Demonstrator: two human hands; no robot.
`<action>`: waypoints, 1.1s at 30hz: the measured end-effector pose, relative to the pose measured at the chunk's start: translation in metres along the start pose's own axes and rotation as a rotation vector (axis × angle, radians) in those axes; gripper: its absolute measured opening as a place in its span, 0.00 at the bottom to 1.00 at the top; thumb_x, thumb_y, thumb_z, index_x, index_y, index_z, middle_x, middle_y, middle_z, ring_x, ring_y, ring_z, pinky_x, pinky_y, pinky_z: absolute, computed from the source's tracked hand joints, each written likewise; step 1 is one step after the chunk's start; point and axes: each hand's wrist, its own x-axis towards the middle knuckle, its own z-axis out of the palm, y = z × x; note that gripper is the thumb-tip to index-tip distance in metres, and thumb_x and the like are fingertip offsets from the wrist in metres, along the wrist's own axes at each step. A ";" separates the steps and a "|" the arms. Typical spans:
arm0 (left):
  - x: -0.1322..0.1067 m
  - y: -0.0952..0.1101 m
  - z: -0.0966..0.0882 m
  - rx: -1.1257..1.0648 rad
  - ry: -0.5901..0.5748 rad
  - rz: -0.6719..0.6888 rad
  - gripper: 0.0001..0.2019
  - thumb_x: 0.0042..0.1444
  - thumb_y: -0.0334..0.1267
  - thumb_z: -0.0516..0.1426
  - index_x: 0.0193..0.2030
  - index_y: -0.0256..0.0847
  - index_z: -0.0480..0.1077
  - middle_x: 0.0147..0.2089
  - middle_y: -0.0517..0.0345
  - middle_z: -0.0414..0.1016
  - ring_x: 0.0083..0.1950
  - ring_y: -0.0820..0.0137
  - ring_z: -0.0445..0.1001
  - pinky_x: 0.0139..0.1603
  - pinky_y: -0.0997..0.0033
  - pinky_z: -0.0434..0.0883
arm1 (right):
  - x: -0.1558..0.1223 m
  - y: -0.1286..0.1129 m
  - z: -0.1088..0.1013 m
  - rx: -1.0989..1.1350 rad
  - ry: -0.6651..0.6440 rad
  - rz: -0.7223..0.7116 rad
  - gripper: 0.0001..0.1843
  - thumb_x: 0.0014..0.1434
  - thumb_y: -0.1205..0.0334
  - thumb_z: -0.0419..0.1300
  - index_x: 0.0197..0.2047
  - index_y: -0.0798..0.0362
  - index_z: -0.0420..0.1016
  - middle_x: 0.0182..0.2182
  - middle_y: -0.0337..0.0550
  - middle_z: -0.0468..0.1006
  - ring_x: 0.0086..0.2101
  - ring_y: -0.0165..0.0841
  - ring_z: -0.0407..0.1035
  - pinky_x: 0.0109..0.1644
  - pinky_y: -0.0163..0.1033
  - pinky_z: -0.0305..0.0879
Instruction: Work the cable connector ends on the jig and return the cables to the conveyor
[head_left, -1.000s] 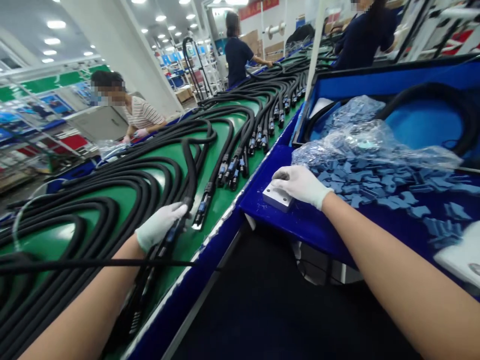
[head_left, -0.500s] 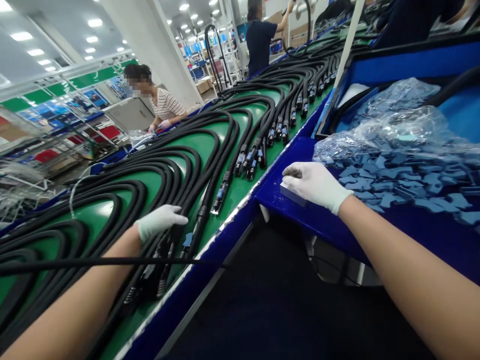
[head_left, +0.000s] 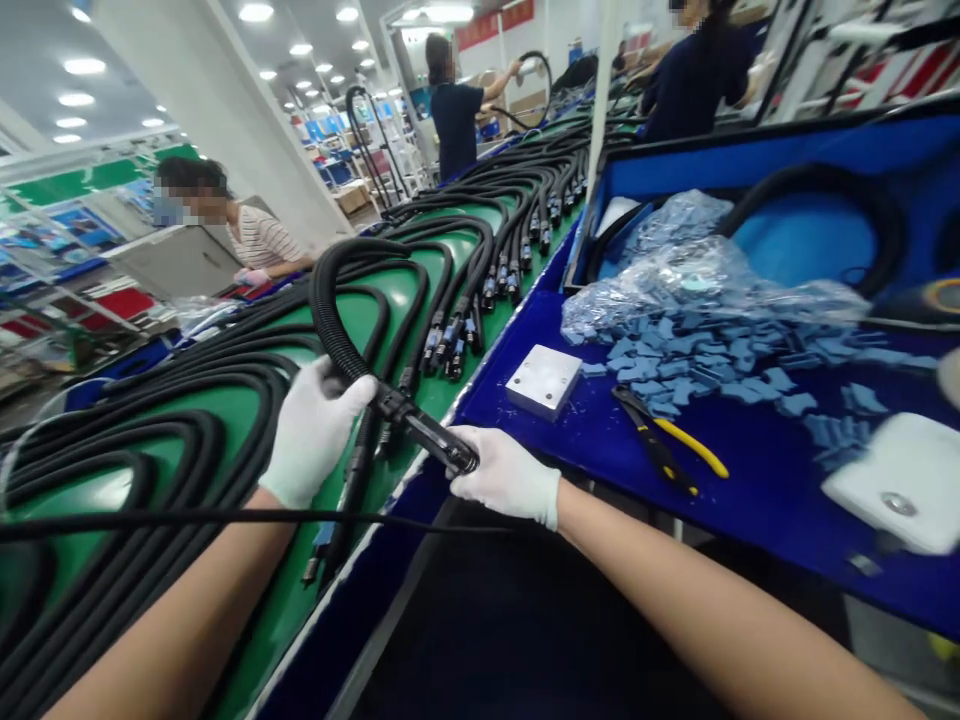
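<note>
A black corrugated hose [head_left: 335,318] is lifted above the others, its curve rising to the left. My left hand [head_left: 309,430], in a white glove, wraps round the hose just behind its end fitting. At the tip of that black fitting [head_left: 425,428], the gloved fingers of my right hand [head_left: 504,474] are closed on it. The hose slants down from left to right between my hands. Several more black hoses [head_left: 247,385] lie in curves on the green conveyor belt [head_left: 112,487], many with small blue pieces at their ends.
On the blue table [head_left: 517,440] at right are a metal block [head_left: 545,381], pliers with yellow-black handles [head_left: 667,440], a heap of blue plastic pieces [head_left: 675,355] under clear plastic, and a white object [head_left: 896,480]. Behind stands a blue bin [head_left: 795,230]. Co-workers stand across and farther along the belt.
My left hand has picked up a hose from the belt. My right hand has left the metal block and now grips the hose's end fitting. The view has turned right.
</note>
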 end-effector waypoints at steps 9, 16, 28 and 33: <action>-0.027 -0.030 0.084 0.438 -0.655 0.626 0.12 0.64 0.38 0.57 0.50 0.50 0.79 0.49 0.51 0.80 0.48 0.58 0.77 0.51 0.58 0.72 | -0.092 -0.038 -0.085 -0.627 0.139 0.127 0.16 0.60 0.45 0.62 0.44 0.46 0.79 0.34 0.42 0.82 0.35 0.39 0.76 0.39 0.41 0.69; -0.015 0.014 0.120 0.323 -0.526 0.218 0.17 0.63 0.47 0.58 0.54 0.45 0.78 0.54 0.56 0.81 0.55 0.59 0.78 0.60 0.63 0.71 | -0.135 0.011 -0.116 -1.249 0.584 0.587 0.10 0.59 0.59 0.61 0.37 0.59 0.76 0.39 0.58 0.77 0.44 0.48 0.72 0.43 0.45 0.64; -0.003 0.068 0.139 0.064 -0.593 0.112 0.21 0.60 0.48 0.61 0.56 0.40 0.79 0.51 0.54 0.83 0.50 0.58 0.81 0.49 0.66 0.76 | -0.113 -0.020 -0.101 -0.521 0.430 -0.193 0.22 0.55 0.73 0.57 0.52 0.50 0.78 0.47 0.46 0.81 0.50 0.42 0.74 0.57 0.48 0.70; -0.005 0.067 0.138 0.060 -0.591 0.117 0.20 0.61 0.48 0.61 0.55 0.42 0.80 0.50 0.56 0.84 0.52 0.58 0.81 0.52 0.66 0.75 | -0.101 -0.027 -0.095 -0.496 0.385 -0.328 0.27 0.57 0.73 0.58 0.57 0.44 0.77 0.52 0.43 0.80 0.57 0.42 0.71 0.64 0.52 0.67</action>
